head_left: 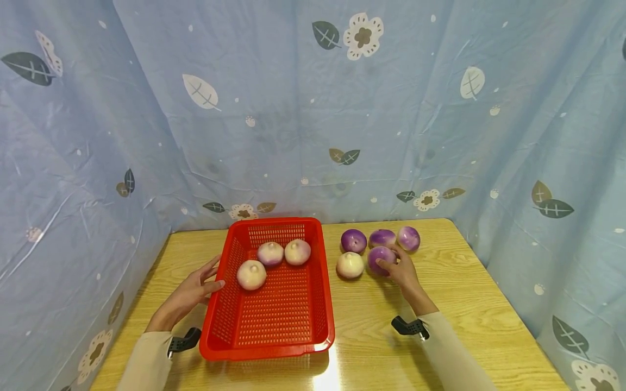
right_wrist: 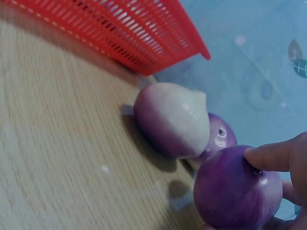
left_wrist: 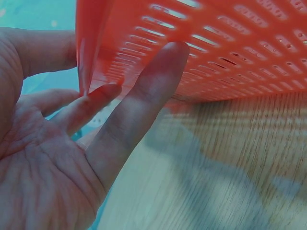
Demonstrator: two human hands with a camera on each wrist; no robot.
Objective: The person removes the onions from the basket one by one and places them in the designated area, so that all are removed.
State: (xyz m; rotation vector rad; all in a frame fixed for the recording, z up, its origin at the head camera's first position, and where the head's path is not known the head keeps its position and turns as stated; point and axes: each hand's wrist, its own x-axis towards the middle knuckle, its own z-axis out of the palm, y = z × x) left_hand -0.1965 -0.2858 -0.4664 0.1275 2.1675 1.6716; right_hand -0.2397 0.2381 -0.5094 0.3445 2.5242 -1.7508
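Observation:
My right hand (head_left: 403,269) grips a purple turnip (right_wrist: 235,191) between thumb and fingers, on the right side of the table. Close to its left is a white-and-purple turnip (head_left: 350,265), pale nub up. Behind these are a dark purple turnip (head_left: 354,241), another purple turnip (head_left: 382,238) and a purple-and-white turnip (head_left: 408,239). At the left stands a red slotted plastic basket (head_left: 266,352) with three pale turnips in its far half, one of them a turnip (head_left: 251,275) near the left wall. My left hand (head_left: 198,286) holds this basket's left rim, several fingers along the outer wall.
The wooden table (head_left: 364,336) reaches under the basket and the loose turnips. A blue patterned curtain (head_left: 293,136) hangs behind the table and along both sides. Black straps with camera mounts (head_left: 411,327) sit on both wrists.

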